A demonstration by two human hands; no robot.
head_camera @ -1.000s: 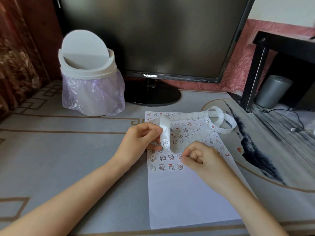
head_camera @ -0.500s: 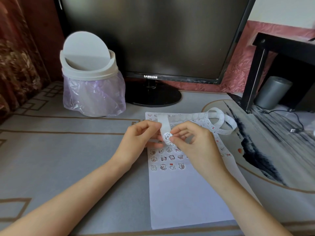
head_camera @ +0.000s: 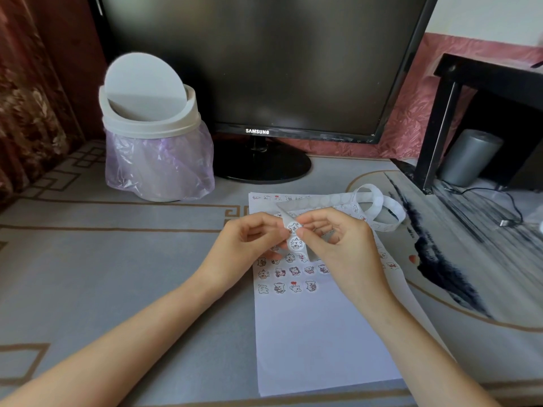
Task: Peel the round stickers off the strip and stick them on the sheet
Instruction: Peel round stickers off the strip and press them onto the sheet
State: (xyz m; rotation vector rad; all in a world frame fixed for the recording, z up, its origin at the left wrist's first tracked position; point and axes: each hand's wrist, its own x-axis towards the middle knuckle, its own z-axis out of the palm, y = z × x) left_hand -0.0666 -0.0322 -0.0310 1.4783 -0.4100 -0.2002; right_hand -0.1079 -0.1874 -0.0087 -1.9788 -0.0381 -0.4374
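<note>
**Both hands pinching the strip over the sheet**

The left hand [head_camera: 249, 245] is clamping its fingers on the strip [head_camera: 379, 201]. The right hand [head_camera: 340, 251] is pinching it by a sticker [head_camera: 294, 243]. Whether that sticker's edge is lifting cannot be told. The hands are hiding part of the stuck rows on the sheet [head_camera: 317, 333], which is lying near the worktop's [head_camera: 117, 259] near edge. The strip's rest is coiling at the sheet's far right corner.

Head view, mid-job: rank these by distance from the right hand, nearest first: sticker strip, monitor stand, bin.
1. Sticker strip: pinched by the right hand.
2. Monitor stand: behind the sheet.
3. Bin: back left, beyond the left hand.
</note>
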